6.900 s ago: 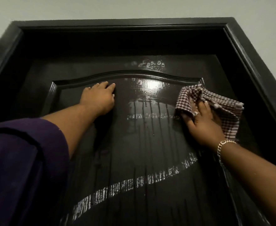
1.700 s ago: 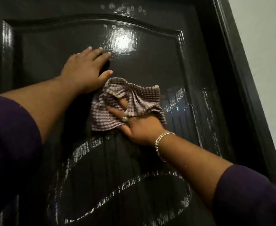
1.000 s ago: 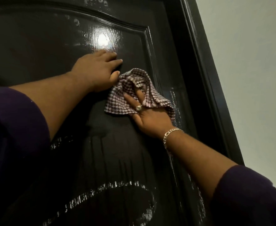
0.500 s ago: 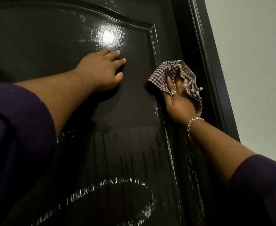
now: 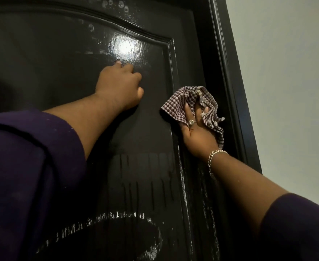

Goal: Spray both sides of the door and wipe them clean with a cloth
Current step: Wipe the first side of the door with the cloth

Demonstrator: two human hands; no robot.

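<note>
Door (image 5: 147,129): dark, glossy lacquered surface with faint wood grain and a bright light reflection; wet streaks and white foam residue present. Cloth (image 5: 175,108): woven checked fabric, matt, crumpled. Bracelet (image 5: 214,157): polished metal chain. Wall (image 5: 287,81): matt, smooth.

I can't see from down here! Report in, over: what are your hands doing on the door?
Right hand pressing checked cloth on door, right of panel. Left hand braced on panel. Foam streaks below, unwiped. Nothing blocking.
</note>
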